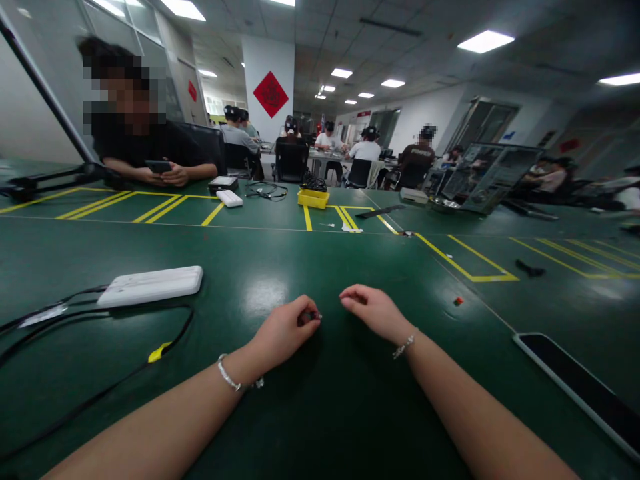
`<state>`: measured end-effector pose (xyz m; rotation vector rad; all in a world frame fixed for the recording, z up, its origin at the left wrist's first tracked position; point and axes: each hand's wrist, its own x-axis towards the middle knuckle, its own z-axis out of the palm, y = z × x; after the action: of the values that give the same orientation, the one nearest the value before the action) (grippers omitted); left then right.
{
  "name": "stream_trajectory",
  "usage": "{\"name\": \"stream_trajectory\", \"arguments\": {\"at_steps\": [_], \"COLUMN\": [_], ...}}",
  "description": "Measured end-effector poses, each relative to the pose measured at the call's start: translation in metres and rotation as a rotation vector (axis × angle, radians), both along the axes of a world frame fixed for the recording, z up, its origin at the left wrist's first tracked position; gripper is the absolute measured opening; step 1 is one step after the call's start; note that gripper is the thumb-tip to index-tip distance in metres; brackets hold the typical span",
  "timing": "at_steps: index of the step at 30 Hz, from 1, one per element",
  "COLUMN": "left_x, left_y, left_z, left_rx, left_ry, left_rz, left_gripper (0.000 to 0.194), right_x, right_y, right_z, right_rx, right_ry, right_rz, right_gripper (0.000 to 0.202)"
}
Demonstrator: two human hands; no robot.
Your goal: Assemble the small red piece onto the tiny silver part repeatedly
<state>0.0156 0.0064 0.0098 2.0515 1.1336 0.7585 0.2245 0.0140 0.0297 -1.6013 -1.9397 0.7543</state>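
Note:
Over the green tabletop (pixel 305 267), my left hand (pixel 287 328) is closed around a small dark object (pixel 313 316) with a shiny end. The fingers cover most of it, and its kind cannot be made out. To its right, a short gap away, my right hand (pixel 373 310) has its thumb and fingertips drawn together. Nothing shows between those fingertips. Both wrists wear silvery bracelets. A tiny red-and-orange piece (pixel 459 301) lies on the tabletop to the right of my right hand.
At left lie a white power bank (pixel 153 285) and black cables (pixel 95 395). A dark-screened phone (pixel 575 383) rests at right. Farther back stand a yellow tray (pixel 313 199) and a clear box (pixel 493 179). A person (pixel 150 143) holding a phone sits across the table.

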Motion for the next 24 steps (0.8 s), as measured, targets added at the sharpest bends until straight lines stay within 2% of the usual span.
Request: {"name": "stream_trajectory", "arguments": {"at_steps": [2,3,5,7,10,14,16,19,21,24], "left_x": [-0.001,-0.001,-0.002,-0.002,-0.003,-0.002,-0.002,-0.002,-0.002,-0.002], "left_y": [0.003,0.004,0.007,0.009,0.011,0.011,0.010,0.009,0.010,0.012], "left_z": [-0.002,-0.002,-0.004,-0.005,-0.006,-0.002,0.001,0.002,0.001,-0.002], "left_rx": [-0.036,-0.060,-0.117,-0.181,-0.301,-0.419,-0.430,-0.424,-0.404,-0.370], "left_ry": [-0.070,-0.110,-0.205,-0.305,-0.490,-0.653,-0.658,-0.641,-0.631,-0.616], "left_rz": [0.022,0.033,0.047,0.052,0.012,-0.039,-0.029,-0.015,-0.008,0.011], "left_gripper": [0.012,0.012,0.012,0.013,0.015,0.016,0.016,0.016,0.016,0.015], "right_x": [0.039,0.061,0.102,0.132,0.151,0.143,0.140,0.144,0.153,0.163], "right_y": [0.009,0.012,0.014,0.014,0.014,0.016,0.015,0.012,0.011,0.011], "right_z": [-0.001,-0.004,-0.011,-0.018,-0.022,-0.016,-0.014,-0.015,-0.018,-0.021], "right_rx": [0.186,0.221,0.163,-0.004,-0.177,-0.199,-0.155,-0.023,-0.042,-0.156], "right_ry": [-0.371,-0.531,-0.741,-0.817,-0.845,-0.900,-0.882,-0.856,-0.845,-0.849], "right_rz": [-0.251,-0.374,-0.637,-0.746,-0.729,-0.686,-0.691,-0.803,-0.839,-0.785], "right_gripper": [0.023,0.026,0.035,0.040,0.040,0.034,0.034,0.038,0.042,0.038]}}
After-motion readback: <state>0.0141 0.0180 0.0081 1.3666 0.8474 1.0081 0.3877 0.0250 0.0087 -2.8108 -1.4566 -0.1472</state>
